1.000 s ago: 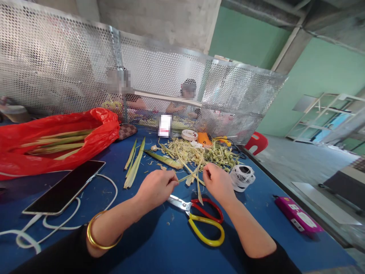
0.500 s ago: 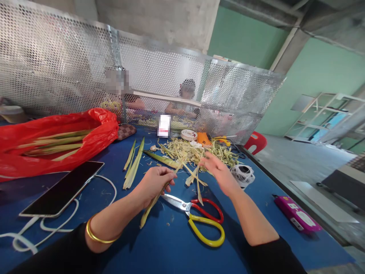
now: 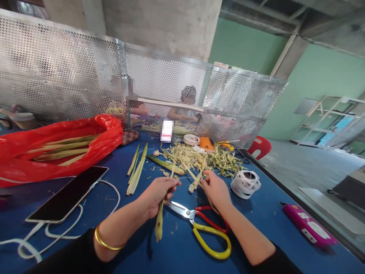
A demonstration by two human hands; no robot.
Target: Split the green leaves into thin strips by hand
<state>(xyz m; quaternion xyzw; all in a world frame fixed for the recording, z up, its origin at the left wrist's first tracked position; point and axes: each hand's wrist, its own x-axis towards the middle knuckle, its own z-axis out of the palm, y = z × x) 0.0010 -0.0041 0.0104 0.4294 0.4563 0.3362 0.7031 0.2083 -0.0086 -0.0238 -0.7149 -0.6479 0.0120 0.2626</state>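
Observation:
My left hand (image 3: pixel 159 196), with a gold bangle at the wrist, is closed on a pale green leaf strip (image 3: pixel 159 226) whose broad end hangs below the fingers. My right hand (image 3: pixel 216 190) is closed in a pinch on a pale dried leaf strip (image 3: pixel 203 166). Beneath and between both hands, scissors (image 3: pixel 186 214) with one red and one yellow handle lie on the blue table (image 3: pixel 171 251). Split leaf pieces (image 3: pixel 195 183) lie just beyond the hands, beside a green leaf (image 3: pixel 167 164).
At the left are a red plastic bag (image 3: pixel 108 133) with leaves inside, a tablet (image 3: pixel 68 196) and its white cable. A heap of leaf scraps (image 3: pixel 188 154) lies behind the hands. White twine (image 3: pixel 245 184) and a purple pack (image 3: pixel 309 224) stand at right. People sit behind a perforated screen (image 3: pixel 165 76).
My right hand has come down and closed from an open pose onto a leaf strip. My left hand has shifted slightly right, its strip now hanging more upright. The view has tilted slightly.

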